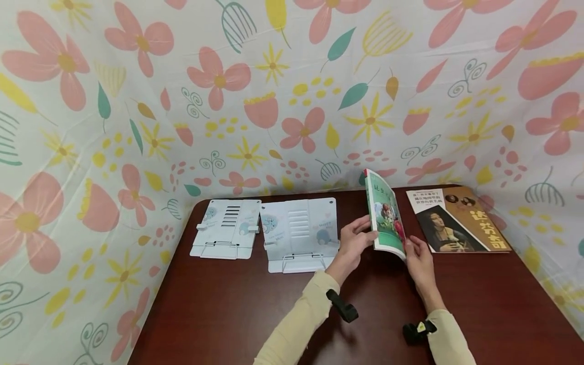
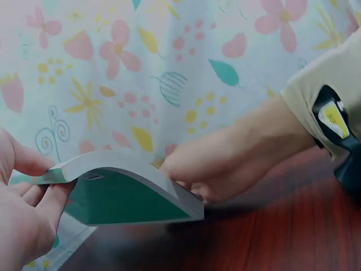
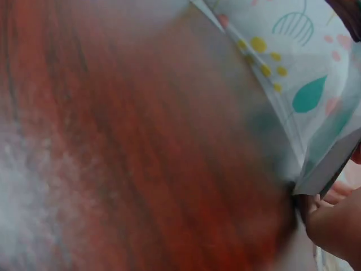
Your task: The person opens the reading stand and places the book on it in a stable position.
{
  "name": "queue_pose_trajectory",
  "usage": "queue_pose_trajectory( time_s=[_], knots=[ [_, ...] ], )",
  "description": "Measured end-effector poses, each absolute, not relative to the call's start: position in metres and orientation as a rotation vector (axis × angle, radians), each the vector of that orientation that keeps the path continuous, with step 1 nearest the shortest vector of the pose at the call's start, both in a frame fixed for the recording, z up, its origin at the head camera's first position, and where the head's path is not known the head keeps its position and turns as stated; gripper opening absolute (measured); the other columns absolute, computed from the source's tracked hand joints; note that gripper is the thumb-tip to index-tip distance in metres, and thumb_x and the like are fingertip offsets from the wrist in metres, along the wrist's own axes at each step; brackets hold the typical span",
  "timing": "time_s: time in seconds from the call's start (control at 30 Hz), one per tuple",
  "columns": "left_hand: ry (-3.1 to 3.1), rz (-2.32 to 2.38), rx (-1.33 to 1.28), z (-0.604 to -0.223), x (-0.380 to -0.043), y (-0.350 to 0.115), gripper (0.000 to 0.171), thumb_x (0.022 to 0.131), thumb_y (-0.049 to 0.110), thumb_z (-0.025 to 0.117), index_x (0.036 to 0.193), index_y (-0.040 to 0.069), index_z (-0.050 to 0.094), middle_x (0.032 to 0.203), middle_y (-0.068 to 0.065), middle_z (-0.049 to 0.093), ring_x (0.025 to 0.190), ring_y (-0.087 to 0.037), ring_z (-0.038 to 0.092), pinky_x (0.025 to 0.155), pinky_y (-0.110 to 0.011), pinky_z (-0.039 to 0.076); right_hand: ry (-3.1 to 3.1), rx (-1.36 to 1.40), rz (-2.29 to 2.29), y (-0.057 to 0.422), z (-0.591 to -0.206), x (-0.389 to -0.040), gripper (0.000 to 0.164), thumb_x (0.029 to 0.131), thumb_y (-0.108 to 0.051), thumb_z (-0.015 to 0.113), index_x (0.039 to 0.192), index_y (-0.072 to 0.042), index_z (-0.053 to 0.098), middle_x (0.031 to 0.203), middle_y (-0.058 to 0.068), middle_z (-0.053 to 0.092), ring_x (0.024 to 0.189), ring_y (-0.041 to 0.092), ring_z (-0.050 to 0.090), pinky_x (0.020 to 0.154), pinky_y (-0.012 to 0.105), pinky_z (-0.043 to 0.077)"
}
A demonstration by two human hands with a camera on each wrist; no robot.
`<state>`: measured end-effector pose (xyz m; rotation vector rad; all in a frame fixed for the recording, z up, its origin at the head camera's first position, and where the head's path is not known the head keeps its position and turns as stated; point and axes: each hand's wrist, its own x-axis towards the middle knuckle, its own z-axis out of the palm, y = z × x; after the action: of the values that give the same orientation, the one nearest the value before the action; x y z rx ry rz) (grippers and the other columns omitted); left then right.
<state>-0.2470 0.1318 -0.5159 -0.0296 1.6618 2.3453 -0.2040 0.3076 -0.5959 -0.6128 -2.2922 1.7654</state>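
A paperback book (image 1: 386, 215) with a green illustrated cover is held up tilted above the table, in the middle right of the head view. My left hand (image 1: 352, 244) pinches its spine side near the bottom, thumb on the cover. On the opposite lower corner, my right hand (image 1: 420, 263) grips the book's edge. The left wrist view shows the book (image 2: 132, 197) bowed into an arch between the left hand (image 2: 25, 209) and the right hand (image 2: 217, 164). In the right wrist view only part of the right hand (image 3: 338, 228) shows, beside the page edges.
Left of the hands, a larger white book stand (image 1: 298, 223) and a smaller white book stand (image 1: 226, 228) lie side by side. A brown and white book (image 1: 479, 223) with a portrait on its cover lies at the back right. Flower-patterned cloth (image 1: 292, 101) hangs behind the dark red table (image 1: 219, 314).
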Motion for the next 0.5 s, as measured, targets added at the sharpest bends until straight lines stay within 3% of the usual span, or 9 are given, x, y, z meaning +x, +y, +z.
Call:
queue_pose_trajectory(
  time_s=[0.1, 0.23, 0.37, 0.5],
  knots=[
    [1.679, 2.308, 0.069, -0.509, -0.246, 0.125, 0.044, 0.085, -0.006, 0.071, 0.123, 0.016, 0.073, 0.117, -0.004, 0.072, 0.098, -0.02, 0.072, 0.082, -0.036, 0.062, -2.312, -0.66, 1.866, 0.307, -0.587, -0.202, 0.067, 0.109, -0.045, 0.032, 0.158, 0.001, 0.028, 0.158, 0.024, 0.038, 0.139, 0.031, 0.041, 0.08, 0.004, 0.04],
    [1.794, 2.226, 0.257, -0.497, -0.247, 0.11, 0.047, 0.086, -0.005, 0.07, 0.127, 0.019, 0.072, 0.12, -0.003, 0.073, 0.103, -0.017, 0.072, 0.082, -0.03, 0.06, -2.289, -0.669, 1.94, 0.309, -0.575, -0.203, 0.071, 0.107, -0.049, 0.038, 0.157, 0.001, 0.032, 0.153, 0.016, 0.043, 0.125, 0.008, 0.049, 0.083, 0.004, 0.041],
    [1.989, 2.104, 0.447, -0.488, -0.252, 0.093, 0.048, 0.088, -0.004, 0.068, 0.13, 0.019, 0.07, 0.123, -0.006, 0.073, 0.101, -0.015, 0.072, 0.081, -0.024, 0.058, -2.203, -0.638, 1.929, 0.315, -0.565, -0.203, 0.063, 0.104, -0.042, 0.053, 0.151, 0.0, 0.043, 0.119, -0.01, 0.065, 0.101, -0.012, 0.053, 0.081, 0.004, 0.044],
    [2.189, 1.967, 0.619, -0.483, -0.259, 0.079, 0.046, 0.092, -0.003, 0.066, 0.134, 0.016, 0.067, 0.125, -0.01, 0.072, 0.099, -0.017, 0.073, 0.082, -0.021, 0.057, -2.015, -0.579, 2.038, 0.321, -0.555, -0.199, 0.037, 0.1, -0.027, 0.065, 0.131, -0.006, 0.059, 0.09, -0.024, 0.066, 0.088, -0.008, 0.061, 0.075, 0.01, 0.052]
  ],
)
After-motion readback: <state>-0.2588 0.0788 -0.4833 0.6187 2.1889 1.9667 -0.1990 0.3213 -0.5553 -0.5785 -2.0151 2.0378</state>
